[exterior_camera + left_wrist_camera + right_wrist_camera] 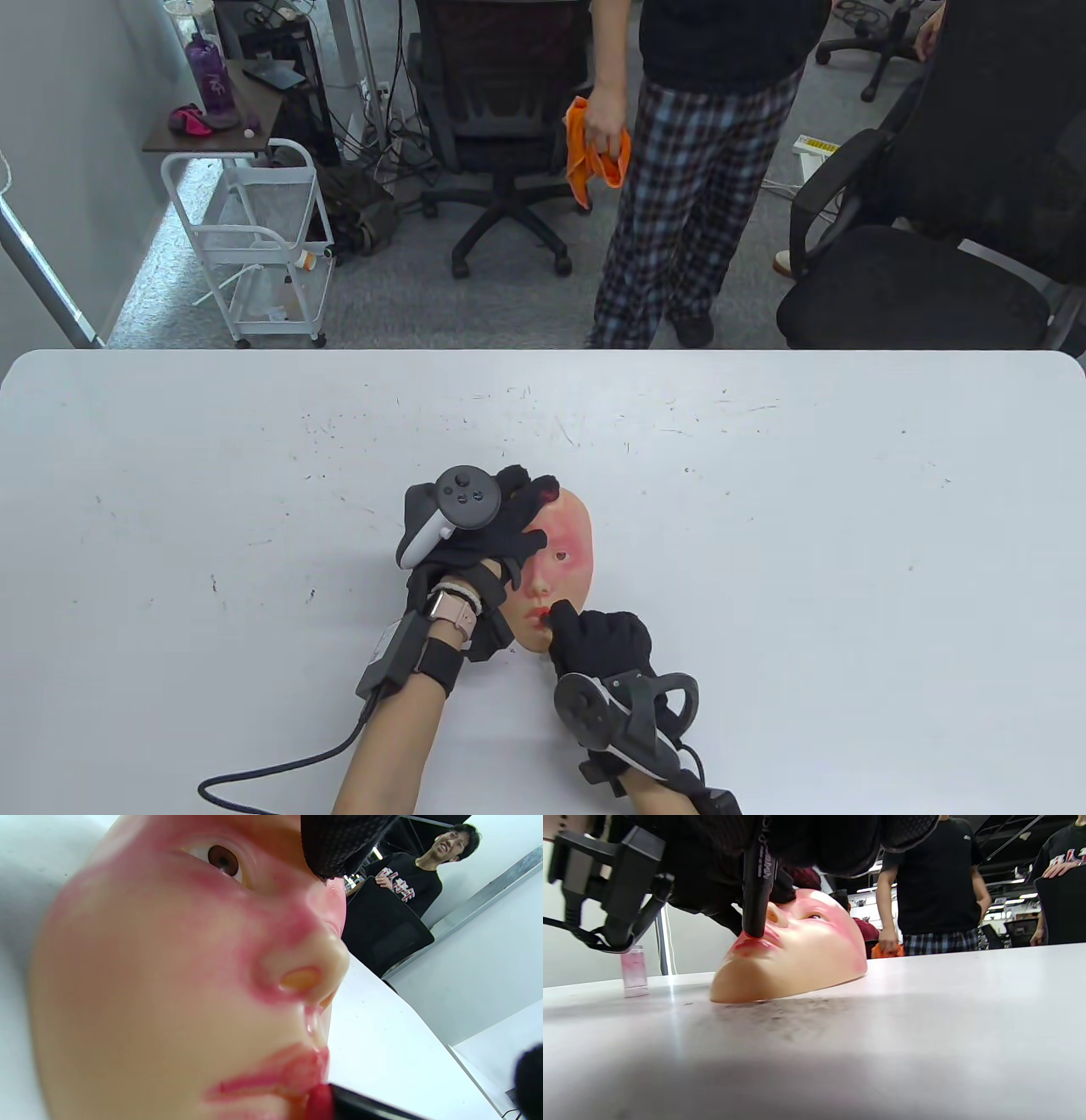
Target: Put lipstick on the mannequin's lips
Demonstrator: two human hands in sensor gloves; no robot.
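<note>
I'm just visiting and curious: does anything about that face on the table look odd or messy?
Yes. The mannequin face carries red smears well beyond its lips: across the cheek, around the eye and beside the nose. The lipstick touches the lips only.

The left hand (501, 531) is laid flat, fingers spread; the right hand (598, 641) is curled closed near the table's near edge.

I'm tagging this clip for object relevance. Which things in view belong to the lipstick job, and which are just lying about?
In the job:
- mannequin face, flat on the table
- lipstick, tip on the lips
- right hand, holding the lipstick
- left hand, resting on the face

Lying about:
- small pinkish bottle on the table
- orange cloth held by a bystander
</note>
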